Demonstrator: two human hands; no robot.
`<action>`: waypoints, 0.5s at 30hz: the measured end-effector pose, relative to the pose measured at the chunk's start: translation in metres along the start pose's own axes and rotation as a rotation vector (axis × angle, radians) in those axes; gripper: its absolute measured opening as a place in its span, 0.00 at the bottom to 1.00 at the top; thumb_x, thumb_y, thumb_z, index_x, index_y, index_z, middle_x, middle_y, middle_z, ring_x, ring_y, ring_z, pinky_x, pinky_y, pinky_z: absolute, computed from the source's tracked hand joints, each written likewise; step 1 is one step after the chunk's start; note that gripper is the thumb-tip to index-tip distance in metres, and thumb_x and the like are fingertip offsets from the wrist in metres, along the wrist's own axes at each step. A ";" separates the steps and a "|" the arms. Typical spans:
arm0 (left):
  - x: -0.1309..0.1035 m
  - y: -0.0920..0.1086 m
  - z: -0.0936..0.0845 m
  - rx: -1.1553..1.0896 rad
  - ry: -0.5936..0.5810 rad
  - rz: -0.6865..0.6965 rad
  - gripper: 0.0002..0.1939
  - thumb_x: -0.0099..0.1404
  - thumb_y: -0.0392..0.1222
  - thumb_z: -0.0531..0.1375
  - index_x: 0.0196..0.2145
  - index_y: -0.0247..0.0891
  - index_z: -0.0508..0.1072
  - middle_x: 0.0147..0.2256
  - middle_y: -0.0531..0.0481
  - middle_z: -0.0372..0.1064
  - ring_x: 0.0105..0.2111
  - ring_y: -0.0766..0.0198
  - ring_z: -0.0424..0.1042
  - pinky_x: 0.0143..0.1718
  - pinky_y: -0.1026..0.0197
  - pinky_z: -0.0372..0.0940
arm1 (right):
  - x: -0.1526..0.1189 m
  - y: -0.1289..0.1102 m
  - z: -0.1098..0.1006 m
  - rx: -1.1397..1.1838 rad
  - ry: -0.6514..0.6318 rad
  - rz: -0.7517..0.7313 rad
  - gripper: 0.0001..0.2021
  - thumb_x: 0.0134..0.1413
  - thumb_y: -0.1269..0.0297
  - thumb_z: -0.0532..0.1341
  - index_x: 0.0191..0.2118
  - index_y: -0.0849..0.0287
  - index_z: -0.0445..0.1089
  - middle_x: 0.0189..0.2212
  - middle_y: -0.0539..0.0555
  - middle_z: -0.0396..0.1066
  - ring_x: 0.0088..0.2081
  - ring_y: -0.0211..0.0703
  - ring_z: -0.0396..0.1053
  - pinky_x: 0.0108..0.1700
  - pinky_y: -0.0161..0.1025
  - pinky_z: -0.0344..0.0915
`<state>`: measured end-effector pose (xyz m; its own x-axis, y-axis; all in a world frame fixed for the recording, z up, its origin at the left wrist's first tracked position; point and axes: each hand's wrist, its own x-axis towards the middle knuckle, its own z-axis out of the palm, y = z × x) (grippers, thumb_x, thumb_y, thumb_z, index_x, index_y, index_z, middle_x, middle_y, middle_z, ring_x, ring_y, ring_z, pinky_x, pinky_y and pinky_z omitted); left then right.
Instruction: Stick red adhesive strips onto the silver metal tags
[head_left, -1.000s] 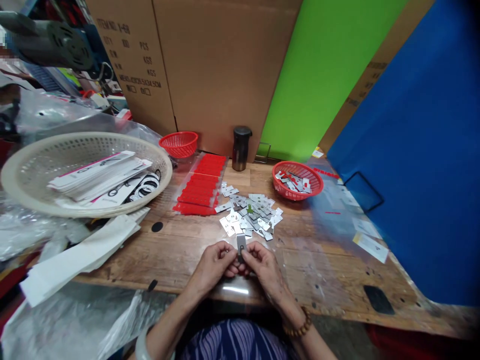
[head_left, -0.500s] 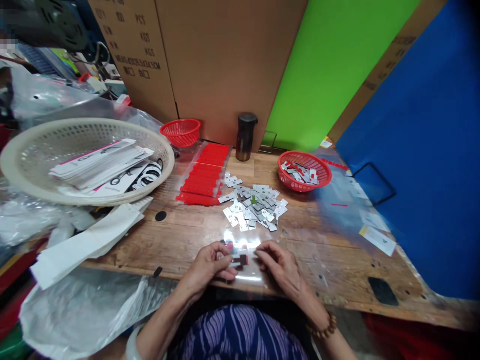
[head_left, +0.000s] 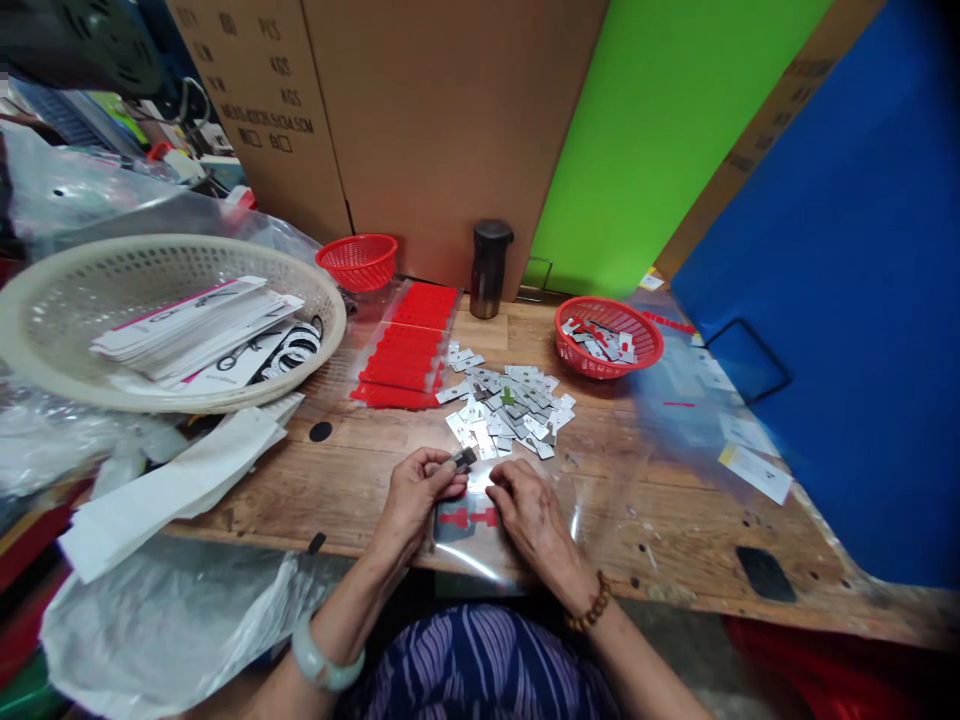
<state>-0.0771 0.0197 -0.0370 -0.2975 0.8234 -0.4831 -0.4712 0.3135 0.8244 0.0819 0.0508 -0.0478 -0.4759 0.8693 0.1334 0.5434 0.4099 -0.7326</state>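
My left hand [head_left: 417, 497] pinches a small dark grey flat piece [head_left: 466, 458] between thumb and fingers, just above a clear plastic sheet [head_left: 491, 560] at the table's front edge. On this sheet lie red T-shaped pieces [head_left: 453, 518], end to end. To the right, my right hand [head_left: 531, 503] has its fingers bent and drawn together over the sheet; whatever is between the fingertips is hidden. Beyond both hands spreads a pile of small silver-grey flat pieces [head_left: 517, 405], with one green piece [head_left: 508, 396] on top.
Left of the pile are stacked plastic strips of red pieces [head_left: 401, 360]. Behind stand a dark bottle [head_left: 489, 275] and a red basket [head_left: 358, 262]. Another red basket [head_left: 649, 350] holds grey pieces. A large cream basket [head_left: 45, 385] of printed cards is at the left.
My left hand has moved up and away from the sheet with the dark grey piece, uncovering the red pieces. My right hand has shifted left, closer to it.
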 end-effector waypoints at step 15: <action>0.008 -0.013 0.007 0.094 -0.020 0.059 0.14 0.50 0.39 0.67 0.32 0.33 0.68 0.27 0.47 0.74 0.30 0.63 0.76 0.32 0.64 0.70 | -0.003 -0.007 0.002 -0.021 0.035 0.029 0.07 0.57 0.72 0.51 0.33 0.58 0.65 0.32 0.54 0.64 0.35 0.42 0.63 0.36 0.37 0.58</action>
<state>-0.0679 0.0258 -0.0496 -0.3051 0.8508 -0.4278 -0.3730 0.3066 0.8757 0.0781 0.0450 -0.0437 -0.4353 0.8899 0.1363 0.5714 0.3901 -0.7220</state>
